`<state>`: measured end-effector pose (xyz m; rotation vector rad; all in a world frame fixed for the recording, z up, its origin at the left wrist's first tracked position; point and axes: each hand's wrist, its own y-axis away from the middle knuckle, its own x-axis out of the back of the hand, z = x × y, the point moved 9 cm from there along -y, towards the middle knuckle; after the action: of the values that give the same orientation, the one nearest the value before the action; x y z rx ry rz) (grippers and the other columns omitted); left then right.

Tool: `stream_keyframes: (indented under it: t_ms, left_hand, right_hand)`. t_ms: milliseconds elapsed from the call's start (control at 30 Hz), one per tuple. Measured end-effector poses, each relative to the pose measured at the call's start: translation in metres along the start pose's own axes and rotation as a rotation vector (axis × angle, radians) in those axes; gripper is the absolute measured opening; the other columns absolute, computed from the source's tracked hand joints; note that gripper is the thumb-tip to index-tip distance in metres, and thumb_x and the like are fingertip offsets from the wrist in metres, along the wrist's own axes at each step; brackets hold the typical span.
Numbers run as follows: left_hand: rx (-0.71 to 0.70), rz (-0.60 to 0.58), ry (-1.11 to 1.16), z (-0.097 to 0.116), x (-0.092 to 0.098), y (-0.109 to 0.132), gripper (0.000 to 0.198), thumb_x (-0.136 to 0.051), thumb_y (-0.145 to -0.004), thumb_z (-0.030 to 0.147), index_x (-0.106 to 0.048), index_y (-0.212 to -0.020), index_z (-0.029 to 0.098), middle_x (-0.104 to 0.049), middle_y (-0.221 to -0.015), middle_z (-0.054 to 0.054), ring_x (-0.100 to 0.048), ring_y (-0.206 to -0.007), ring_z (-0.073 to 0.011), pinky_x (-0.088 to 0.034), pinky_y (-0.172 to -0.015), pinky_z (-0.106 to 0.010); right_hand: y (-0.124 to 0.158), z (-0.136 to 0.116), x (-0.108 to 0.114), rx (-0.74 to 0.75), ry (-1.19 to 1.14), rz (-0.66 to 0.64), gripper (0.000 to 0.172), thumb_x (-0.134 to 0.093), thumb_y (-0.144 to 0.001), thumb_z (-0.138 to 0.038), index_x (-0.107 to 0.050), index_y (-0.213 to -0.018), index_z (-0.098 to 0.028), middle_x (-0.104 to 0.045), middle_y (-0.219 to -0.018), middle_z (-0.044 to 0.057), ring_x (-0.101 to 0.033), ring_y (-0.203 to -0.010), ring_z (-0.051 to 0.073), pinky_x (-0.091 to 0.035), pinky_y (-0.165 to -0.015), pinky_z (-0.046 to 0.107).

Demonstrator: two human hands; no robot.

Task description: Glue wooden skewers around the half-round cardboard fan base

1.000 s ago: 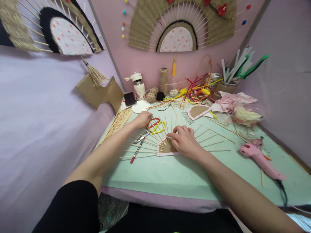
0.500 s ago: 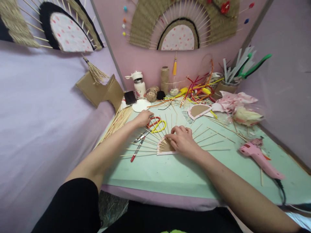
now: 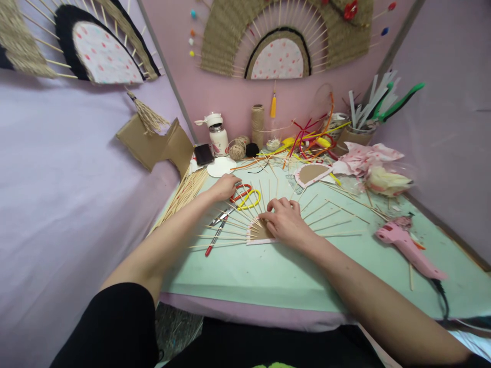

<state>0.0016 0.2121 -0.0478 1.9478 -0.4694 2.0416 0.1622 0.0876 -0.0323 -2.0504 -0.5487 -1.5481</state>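
Observation:
A half-round piece of brown cardboard [image 3: 258, 233] with a pink-and-white edge lies flat on the table. Thin wooden sticks [image 3: 226, 236] fan out from it on both sides. My right hand [image 3: 287, 221] rests over its right part, thumb and forefinger closed at the inner end of a stick near the curved edge. Farther out, my left hand [image 3: 225, 187] has its fingers closed at the outer end of a stick, partly hidden. Under the left sticks lie scissors [image 3: 260, 198] with red and yellow handles and a red-ended pen [image 3: 215, 237].
A pink glue gun [image 3: 412, 250] lies at the right. A second cardboard half-round [image 3: 311, 175] sits behind my right hand. Loose sticks [image 3: 178, 197] are piled at the left edge. Twine [image 3: 258, 125], a bottle [image 3: 218, 138] and pipe cleaners [image 3: 303, 137] stand or lie along the back.
The whole view has shifted slightly. Both hands keep nearly the same places and grips, and the sticks and cardboard show no clear movement.

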Motion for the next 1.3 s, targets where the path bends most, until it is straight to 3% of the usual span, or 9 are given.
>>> stream_keyframes:
  t_ms: [800, 1067, 1133, 1300]
  left_hand:
    - [0.014, 0.011, 0.030, -0.001, 0.002, 0.001, 0.046, -0.045, -0.078, 0.011, -0.065, -0.120, 0.015, -0.067, -0.119, -0.011, -0.058, -0.113, -0.0219, -0.041, -0.103, -0.034]
    - [0.043, 0.008, 0.030, -0.006, 0.002, 0.001, 0.049, -0.044, -0.076, 0.008, -0.064, -0.120, 0.015, -0.068, -0.119, -0.011, -0.060, -0.112, -0.0228, -0.043, -0.101, -0.035]
    - [0.049, 0.004, 0.038, -0.006, 0.002, 0.002, 0.049, -0.044, -0.076, 0.009, -0.064, -0.121, 0.014, -0.067, -0.120, -0.013, -0.059, -0.114, -0.0235, -0.043, -0.102, -0.036]
    - [0.081, 0.003, 0.084, -0.012, 0.008, 0.004, 0.049, -0.045, -0.076, 0.010, -0.064, -0.120, 0.014, -0.066, -0.124, -0.012, -0.058, -0.116, -0.0240, -0.043, -0.104, -0.037]
  right_hand:
    - [-0.002, -0.002, 0.000, 0.021, 0.014, 0.016, 0.031, -0.048, -0.092, -0.019, -0.075, -0.103, -0.030, -0.059, -0.113, 0.008, -0.043, -0.105, 0.024, -0.023, -0.086, 0.042]
    - [0.001, 0.001, 0.012, 0.017, -0.049, 0.140, 0.029, -0.046, -0.094, -0.024, -0.071, -0.110, -0.026, -0.061, -0.114, 0.009, -0.045, -0.105, 0.024, -0.024, -0.090, 0.041]
    - [0.002, 0.004, 0.022, 0.007, -0.103, 0.221, 0.029, -0.046, -0.093, -0.020, -0.069, -0.109, -0.024, -0.063, -0.112, 0.008, -0.048, -0.105, 0.023, -0.024, -0.090, 0.040]
    - [0.014, 0.022, 0.054, -0.084, -0.218, 0.476, 0.020, -0.047, -0.095, -0.027, -0.062, -0.085, -0.021, -0.067, -0.088, 0.003, -0.055, -0.092, 0.019, -0.026, -0.090, 0.036]
